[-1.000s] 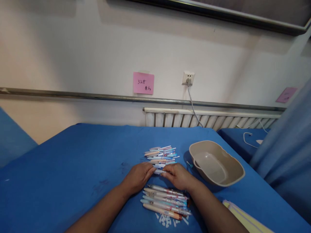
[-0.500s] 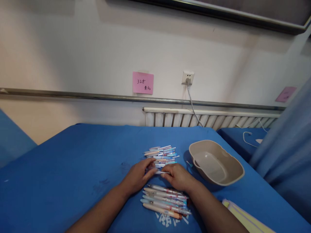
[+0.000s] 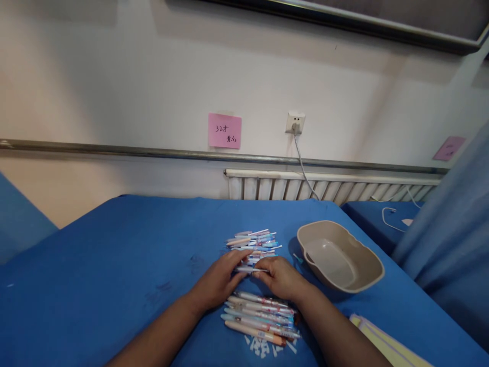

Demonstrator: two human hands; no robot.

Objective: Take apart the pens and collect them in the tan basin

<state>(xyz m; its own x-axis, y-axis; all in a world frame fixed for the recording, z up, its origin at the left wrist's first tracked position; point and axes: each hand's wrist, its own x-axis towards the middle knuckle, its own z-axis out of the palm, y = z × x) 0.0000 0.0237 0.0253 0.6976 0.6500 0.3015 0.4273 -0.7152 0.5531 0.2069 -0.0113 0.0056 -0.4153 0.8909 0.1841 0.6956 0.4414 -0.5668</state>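
Note:
My left hand [image 3: 218, 278] and my right hand [image 3: 280, 276] meet over the blue table [image 3: 114, 265], fingers pinched on the two ends of one thin white pen [image 3: 248, 269]. Just beyond them lies a far pile of pens [image 3: 255, 240] with pastel barrels. Nearer to me, between my forearms, sits a near row of pens [image 3: 260, 316] laid side by side. Small white caps [image 3: 267, 349] are scattered at the front of that row.
A beige plastic basin [image 3: 340, 255] stands to the right of the pens. A yellow-white striped thing [image 3: 385, 341] lies at the front right. Behind the table are a radiator [image 3: 328, 186], a wall socket with cable [image 3: 295, 124] and a pink note [image 3: 225, 130].
My left fingers have reached slightly farther forward along the pen toward the far pile; the right hand has hardly moved.

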